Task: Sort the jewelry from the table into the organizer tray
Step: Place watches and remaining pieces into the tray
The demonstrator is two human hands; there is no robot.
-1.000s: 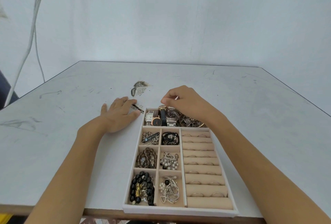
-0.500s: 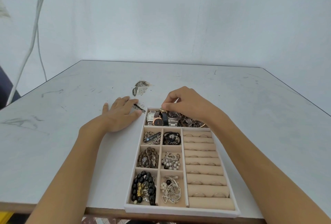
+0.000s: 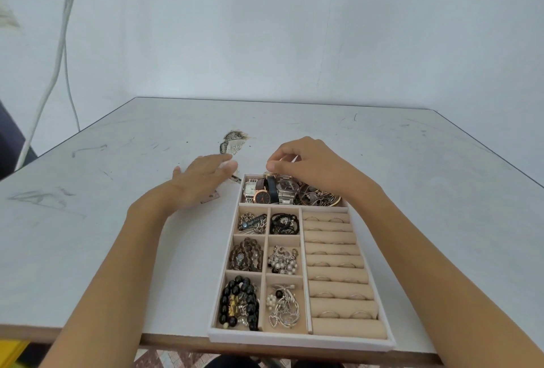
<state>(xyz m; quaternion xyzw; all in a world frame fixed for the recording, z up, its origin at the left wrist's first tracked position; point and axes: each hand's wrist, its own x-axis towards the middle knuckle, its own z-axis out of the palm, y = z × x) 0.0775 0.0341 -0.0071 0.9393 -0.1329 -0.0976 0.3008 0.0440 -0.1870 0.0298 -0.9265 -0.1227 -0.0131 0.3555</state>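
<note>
The white organizer tray (image 3: 297, 340) lies at the table's near edge. Its top compartment holds watches (image 3: 266, 192) and thin bangles (image 3: 321, 199). The small cells hold bead bracelets (image 3: 240, 304), chains and earrings, and the ring rolls (image 3: 335, 267) fill the right side. My right hand (image 3: 312, 168) hovers over the watches with curled fingers, thumb and forefinger pinching a small thin metal piece I cannot identify. My left hand (image 3: 203, 182) lies flat on the table just left of the tray, fingers straight. A small dark item (image 3: 235, 178) sits at its fingertips.
A small flat tag-like piece (image 3: 210, 198) lies on the table beside my left wrist. A dark scuffed stain (image 3: 232, 142) marks the tabletop behind my hands. White cables (image 3: 59, 52) hang down the wall at far left. The tray's front rim overhangs the table's near edge.
My right hand has risen slightly off the watches, fingertips still pinched. My left hand has slid a little forward and left, uncovering the tag-like piece by the wrist.
</note>
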